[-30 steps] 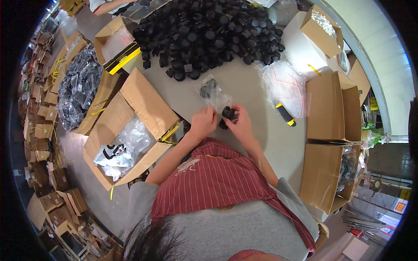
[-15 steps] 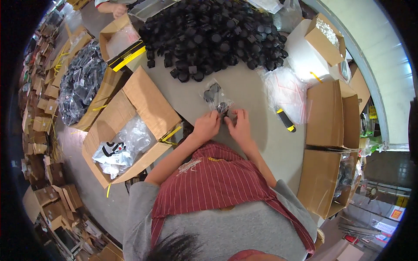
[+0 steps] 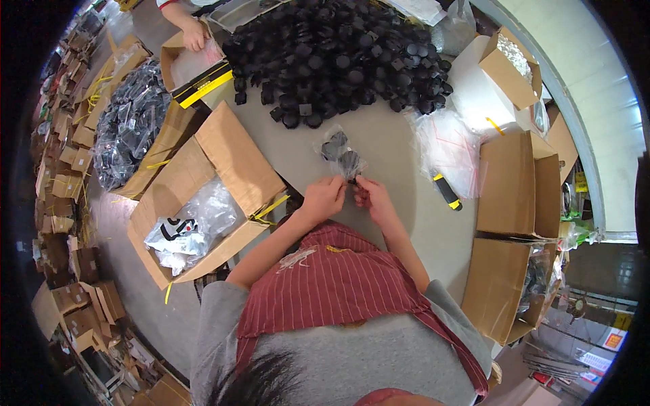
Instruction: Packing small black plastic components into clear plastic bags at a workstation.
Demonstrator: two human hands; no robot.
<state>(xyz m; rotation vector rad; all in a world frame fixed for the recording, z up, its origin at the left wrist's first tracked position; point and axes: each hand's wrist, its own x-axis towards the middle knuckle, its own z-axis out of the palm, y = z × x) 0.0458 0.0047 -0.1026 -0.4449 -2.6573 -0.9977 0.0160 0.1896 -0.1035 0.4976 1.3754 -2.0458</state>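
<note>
A small clear plastic bag (image 3: 342, 150) lies on the grey table just in front of me, with black round parts showing inside it. My left hand (image 3: 325, 196) pinches the near end of this bag between thumb and fingers. Close beside it, my right hand (image 3: 374, 197) is closed at the same end, its fingers curled and the fingertips meeting the plastic. Whether a further small piece sits between the fingertips is hidden. Beyond the bag rises a large heap of similar black plastic parts (image 3: 338, 57).
Flat clear bags (image 3: 450, 152) and a yellow-black utility knife (image 3: 447, 191) lie to the right. Open cardboard boxes (image 3: 504, 183) line the right side. At left stands an open carton (image 3: 237, 152) holding plastic wrapping. A co-worker's hand (image 3: 195, 35) reaches into a small box (image 3: 170, 68) at the far left.
The second black part now sits farther inside the bag, away from my fingers. My right fingers have curled in at the bag's near end. The co-worker's hand has moved to the small box.
</note>
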